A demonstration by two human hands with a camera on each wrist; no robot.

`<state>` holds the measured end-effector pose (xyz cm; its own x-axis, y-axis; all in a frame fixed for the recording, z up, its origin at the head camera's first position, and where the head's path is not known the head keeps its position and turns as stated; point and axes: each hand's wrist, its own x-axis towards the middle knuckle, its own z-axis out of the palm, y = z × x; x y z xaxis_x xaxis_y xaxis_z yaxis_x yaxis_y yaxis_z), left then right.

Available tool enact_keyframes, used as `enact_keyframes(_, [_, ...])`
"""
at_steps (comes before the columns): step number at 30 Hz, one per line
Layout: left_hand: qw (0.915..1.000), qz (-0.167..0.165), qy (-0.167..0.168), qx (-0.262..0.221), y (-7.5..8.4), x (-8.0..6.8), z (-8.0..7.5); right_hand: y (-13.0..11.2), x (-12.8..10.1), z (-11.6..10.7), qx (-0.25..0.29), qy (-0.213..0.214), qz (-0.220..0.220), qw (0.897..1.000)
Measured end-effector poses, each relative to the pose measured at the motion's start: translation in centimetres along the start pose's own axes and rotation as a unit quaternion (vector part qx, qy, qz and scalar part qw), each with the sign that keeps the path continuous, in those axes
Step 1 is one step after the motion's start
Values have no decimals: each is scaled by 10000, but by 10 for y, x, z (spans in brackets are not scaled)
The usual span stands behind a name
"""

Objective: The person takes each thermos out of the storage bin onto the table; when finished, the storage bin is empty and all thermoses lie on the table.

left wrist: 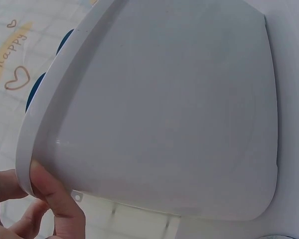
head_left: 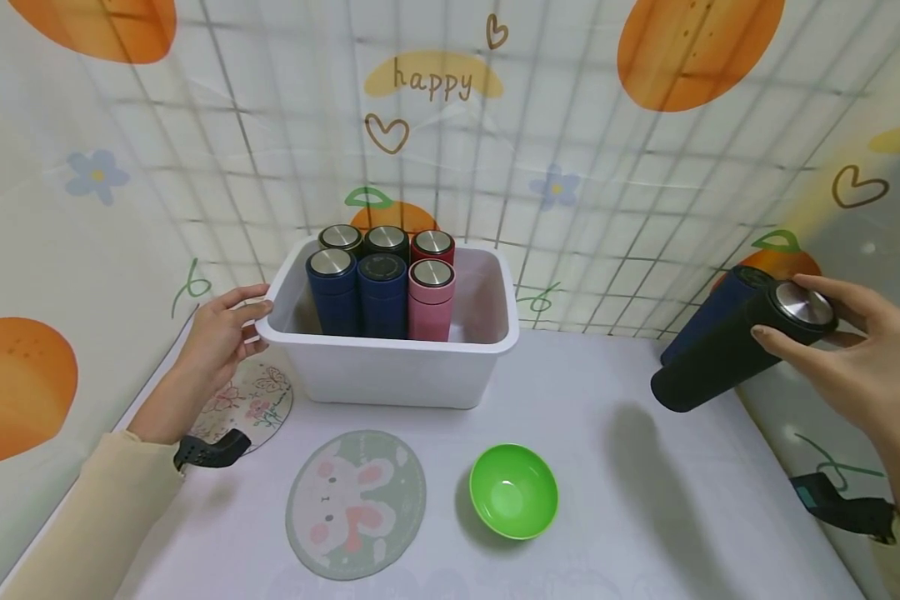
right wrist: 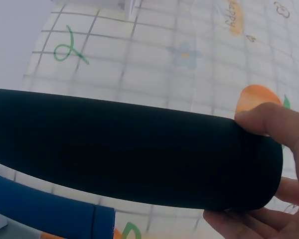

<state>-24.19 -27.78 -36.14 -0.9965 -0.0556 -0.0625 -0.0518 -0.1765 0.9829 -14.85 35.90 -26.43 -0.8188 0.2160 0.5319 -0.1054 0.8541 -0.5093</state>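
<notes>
I see a pale lavender cloth-covered surface [head_left: 615,467] under soft, even light. Behind it and along both sides hangs a white grid-patterned plastic curtain [head_left: 615,192] printed with oranges, hearts, flowers and "happy".

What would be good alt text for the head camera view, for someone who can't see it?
A person's right hand holds a black flask tilted in the air, a blue flask lying behind it, while the left hand grips the rim of a white bin holding six upright flasks. A green bowl and two round mats lie in front.
</notes>
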Motion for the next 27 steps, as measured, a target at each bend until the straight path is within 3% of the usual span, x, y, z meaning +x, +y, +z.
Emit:
enact_keyframes(15, [10000, 26, 33, 47, 0, 0, 0, 30, 3, 2, -349, -243, 517, 9978])
enact_keyframes(27, [9998, 93, 59, 142, -2, 1, 0, 52, 9, 9, -764, -462, 1066, 9903])
